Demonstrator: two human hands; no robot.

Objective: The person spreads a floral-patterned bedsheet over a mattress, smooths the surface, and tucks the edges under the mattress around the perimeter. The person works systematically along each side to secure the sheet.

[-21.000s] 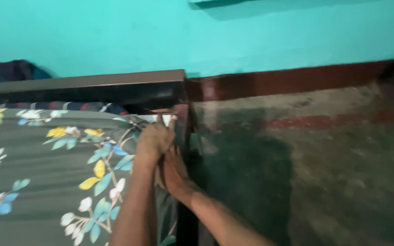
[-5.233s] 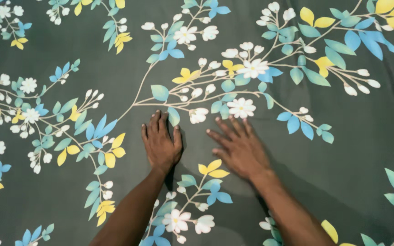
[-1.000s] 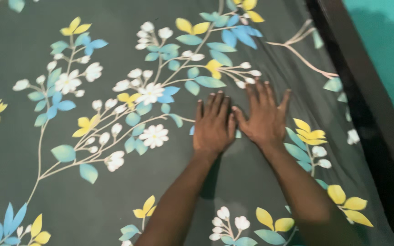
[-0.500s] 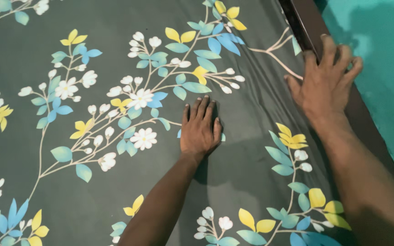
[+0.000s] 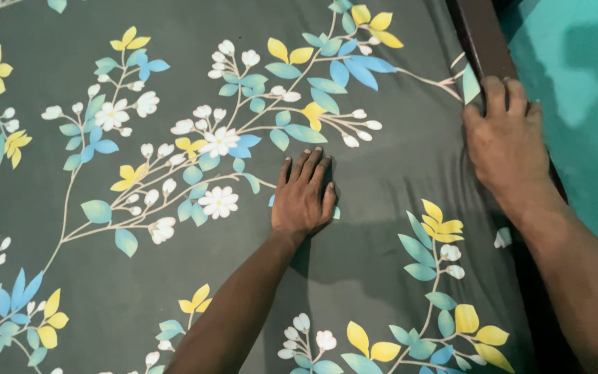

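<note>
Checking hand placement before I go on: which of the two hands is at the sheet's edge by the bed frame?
The right hand, fingers at the dark bed frame. The left hand lies flat mid-sheet.

Head-worn camera, single view, looking steeply down.
It sits close above the bed, facing along the person's forearms toward the dark frame edge at right.

My left hand lies flat, palm down, fingers together and extended, with the forearm running straight back toward the lower edge of the view. My right hand sits farther forward and well apart, knuckles up, fingers curled downward, wrist bent, forearm angled to the lower right corner.
</note>
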